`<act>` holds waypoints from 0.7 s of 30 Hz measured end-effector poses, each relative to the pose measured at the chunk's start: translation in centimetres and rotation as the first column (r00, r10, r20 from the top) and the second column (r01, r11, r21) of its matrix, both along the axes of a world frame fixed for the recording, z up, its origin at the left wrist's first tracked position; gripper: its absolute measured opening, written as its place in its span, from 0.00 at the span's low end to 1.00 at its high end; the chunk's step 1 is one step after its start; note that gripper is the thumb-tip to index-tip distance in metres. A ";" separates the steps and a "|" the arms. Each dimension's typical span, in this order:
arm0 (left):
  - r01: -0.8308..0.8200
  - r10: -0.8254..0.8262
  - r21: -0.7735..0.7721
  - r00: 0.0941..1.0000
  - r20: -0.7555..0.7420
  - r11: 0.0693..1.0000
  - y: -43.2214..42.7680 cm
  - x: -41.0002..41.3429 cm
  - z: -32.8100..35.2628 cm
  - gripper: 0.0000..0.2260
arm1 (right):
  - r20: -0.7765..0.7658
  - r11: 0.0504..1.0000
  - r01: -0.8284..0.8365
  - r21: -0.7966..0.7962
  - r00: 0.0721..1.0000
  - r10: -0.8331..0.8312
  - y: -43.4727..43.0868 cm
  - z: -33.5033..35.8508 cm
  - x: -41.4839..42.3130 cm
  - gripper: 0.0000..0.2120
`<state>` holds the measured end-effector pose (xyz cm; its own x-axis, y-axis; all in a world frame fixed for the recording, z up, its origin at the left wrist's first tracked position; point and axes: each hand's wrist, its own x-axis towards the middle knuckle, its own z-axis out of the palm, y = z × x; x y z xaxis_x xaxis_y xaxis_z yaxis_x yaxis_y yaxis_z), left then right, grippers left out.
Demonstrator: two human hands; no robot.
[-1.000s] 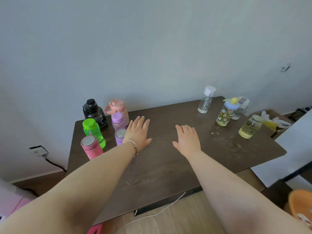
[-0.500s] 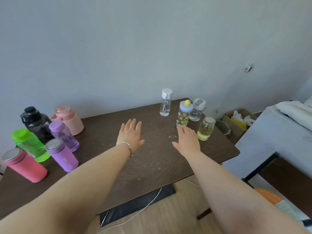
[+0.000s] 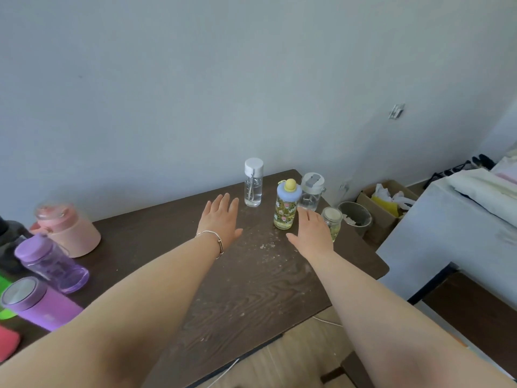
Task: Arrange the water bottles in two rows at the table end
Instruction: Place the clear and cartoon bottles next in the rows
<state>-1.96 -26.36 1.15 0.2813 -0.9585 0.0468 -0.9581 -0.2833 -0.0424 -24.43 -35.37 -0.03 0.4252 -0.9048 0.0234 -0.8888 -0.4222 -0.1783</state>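
Note:
On the dark wooden table (image 3: pixel 251 289), several bottles stand at the far right end: a clear bottle with a white cap (image 3: pixel 253 182), a floral bottle with a blue and yellow lid (image 3: pixel 286 209), a clear grey-lidded bottle (image 3: pixel 311 195) and a yellowish jar (image 3: pixel 333 223). My left hand (image 3: pixel 221 223) hovers flat, empty, just left of the clear bottle. My right hand (image 3: pixel 311 231) is spread, empty, between the floral bottle and the jar, partly hiding the jar. At the left end stand a pink jug (image 3: pixel 68 230), two purple bottles (image 3: pixel 50 263) (image 3: pixel 36 303), plus green, black and red ones cut off by the frame.
A grey wall runs behind the table. Right of the table stand a metal bin (image 3: pixel 355 218), a cardboard box (image 3: pixel 387 204) with bags, and a white surface (image 3: pixel 453 228) with bedding. Pale crumbs are scattered on the tabletop near my hands. A white cable lies on the floor.
My view has swung right, so the left group of bottles has slid to the frame's edge. Both hands have moved toward the right-end bottles, and my right hand is now beside the floral bottle.

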 end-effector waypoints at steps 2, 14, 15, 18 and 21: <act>0.028 -0.028 0.005 1.000 0.006 1.000 -2.2 0.8 -0.3 0.37 | 0.016 0.999 0.044 0.013 0.999 -0.044 -1.6 -0.1 0.6 0.37; 0.047 -0.045 0.021 0.996 -0.082 0.999 -13.4 4.2 -3.0 0.37 | 0.130 0.987 0.109 0.116 0.984 -0.124 -9.7 -2.1 3.1 0.43; 0.026 -0.024 0.013 0.994 -0.107 1.000 -14.1 4.2 -3.3 0.37 | 0.153 0.986 0.104 0.132 0.980 -0.124 -10.2 -2.4 3.3 0.44; -0.036 0.030 -0.028 0.979 -0.200 0.999 -16.0 4.1 -4.0 0.34 | 0.230 0.983 0.072 0.168 0.967 -0.110 -11.7 -3.4 3.9 0.46; -0.146 0.127 -0.036 0.939 -0.321 0.989 -17.5 4.0 -4.4 0.32 | 0.309 0.980 0.025 0.198 0.947 -0.087 -13.1 -4.3 4.5 0.47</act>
